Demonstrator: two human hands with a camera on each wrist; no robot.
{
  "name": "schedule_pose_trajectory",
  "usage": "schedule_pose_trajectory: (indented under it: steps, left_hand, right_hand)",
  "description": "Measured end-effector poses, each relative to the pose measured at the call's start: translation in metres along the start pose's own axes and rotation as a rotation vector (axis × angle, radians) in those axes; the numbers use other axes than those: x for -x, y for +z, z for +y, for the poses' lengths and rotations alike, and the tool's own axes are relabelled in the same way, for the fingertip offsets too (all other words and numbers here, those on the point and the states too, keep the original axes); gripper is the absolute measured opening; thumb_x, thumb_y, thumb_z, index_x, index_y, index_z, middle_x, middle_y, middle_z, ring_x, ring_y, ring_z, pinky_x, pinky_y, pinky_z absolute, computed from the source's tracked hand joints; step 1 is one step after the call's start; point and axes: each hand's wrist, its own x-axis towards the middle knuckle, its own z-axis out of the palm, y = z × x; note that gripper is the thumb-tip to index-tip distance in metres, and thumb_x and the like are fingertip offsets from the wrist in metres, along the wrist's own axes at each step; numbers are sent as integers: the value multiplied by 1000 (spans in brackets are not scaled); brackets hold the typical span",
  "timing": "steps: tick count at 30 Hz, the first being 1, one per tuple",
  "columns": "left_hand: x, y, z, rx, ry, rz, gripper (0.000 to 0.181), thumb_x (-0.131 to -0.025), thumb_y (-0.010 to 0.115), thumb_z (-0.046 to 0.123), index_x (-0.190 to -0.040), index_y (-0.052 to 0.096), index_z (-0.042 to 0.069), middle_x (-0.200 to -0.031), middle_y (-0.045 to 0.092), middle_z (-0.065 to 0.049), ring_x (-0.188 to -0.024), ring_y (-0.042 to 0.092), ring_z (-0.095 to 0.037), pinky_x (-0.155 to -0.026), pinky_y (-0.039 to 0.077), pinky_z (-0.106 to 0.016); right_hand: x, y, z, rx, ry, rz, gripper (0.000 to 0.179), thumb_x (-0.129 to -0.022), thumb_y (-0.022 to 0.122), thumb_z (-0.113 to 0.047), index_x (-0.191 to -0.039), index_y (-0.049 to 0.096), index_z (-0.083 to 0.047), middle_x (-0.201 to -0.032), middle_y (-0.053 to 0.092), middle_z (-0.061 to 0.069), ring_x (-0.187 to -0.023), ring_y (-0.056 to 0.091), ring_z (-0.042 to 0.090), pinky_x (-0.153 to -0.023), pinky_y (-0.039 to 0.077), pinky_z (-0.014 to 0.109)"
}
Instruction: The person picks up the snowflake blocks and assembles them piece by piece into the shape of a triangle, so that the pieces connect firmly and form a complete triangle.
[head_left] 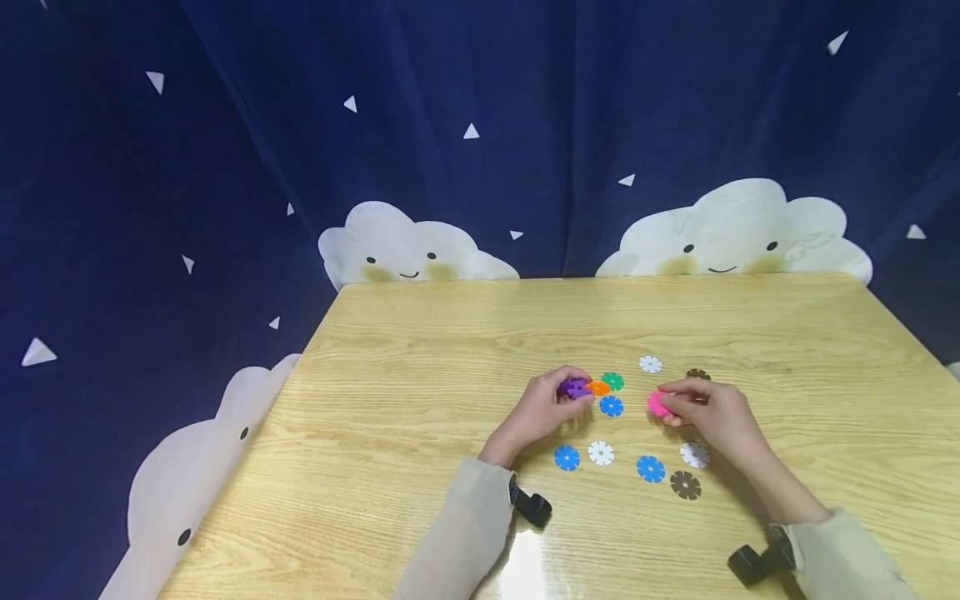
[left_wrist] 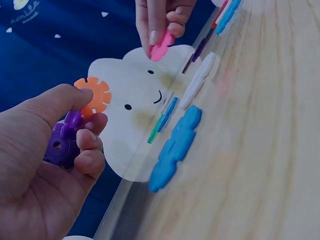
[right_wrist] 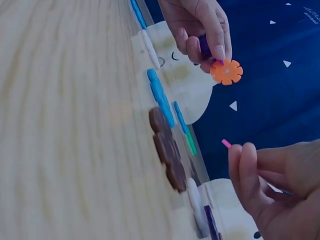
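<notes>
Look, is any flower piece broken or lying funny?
Nothing stands out. Loose pieces lie flat on the table; the left hand holds purple pieces and an orange one, the right hand a pink one. No breaks show.

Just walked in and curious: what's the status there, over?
Left hand grips purple pieces, orange disc. Right hand pinches pink disc. Loose discs on table, none visibly blocking.

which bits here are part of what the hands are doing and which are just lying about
In the job, it seems:
purple discs, held in the left hand
orange disc, in the same hand
pink disc, pinched in the right hand

Lying on the table, perhaps spares:
blue discs
white discs
green disc
brown discs
</notes>
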Motion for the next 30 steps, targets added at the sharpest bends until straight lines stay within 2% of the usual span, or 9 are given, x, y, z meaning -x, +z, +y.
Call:
schedule_pose_trajectory:
  steps: [5, 10, 15, 22, 30]
  left_hand:
    - [0, 2, -1, -1, 13, 4, 28, -93, 67, 23, -118, 63, 11, -103, 68, -8, -76, 50, -2, -64, 45, -12]
    - [0, 2, 0, 6, 10, 2, 27, -93, 68, 21, -118, 63, 11, -98, 67, -7, -72, 47, -2, -62, 43, -12]
    - [0, 3, 1, 9, 9, 3, 26, -93, 68, 20, -117, 64, 11, -100, 67, -8, -73, 47, -3, -63, 42, -12]
    - [0, 4, 0, 12, 12, -2, 26, -93, 68, 20, -117, 64, 11, -102, 68, -10, -74, 48, -3, -63, 41, -11]
    - [0, 4, 0, 1, 15, -10, 26, -93, 68, 20, -117, 64, 12, -102, 68, -8, -74, 49, -2, -64, 43, -12]
  right_hand:
    - [-1, 2, -3, -192, 77, -44, 39, -94, 66, -23, -122, 64, 5, -104, 73, 14, -73, 73, 7, -70, 57, 17]
    - [-1, 7, -8, -270, 108, -37, 45, -93, 68, -28, -124, 64, 4, -99, 73, -6, -76, 74, 7, -76, 49, 5]
    - [0, 12, -15, -389, 110, -39, 49, -92, 69, -26, -127, 60, 7, -88, 71, -21, -78, 75, 9, -77, 55, 14]
    - [0, 23, -19, -499, 59, -51, 47, -93, 68, -20, -127, 57, 12, -89, 72, -21, -80, 75, 10, -79, 58, 25]
    - [-1, 29, -22, -585, 83, -81, 48, -92, 69, -18, -127, 56, 12, -89, 74, -15, -80, 75, 10, -82, 58, 29]
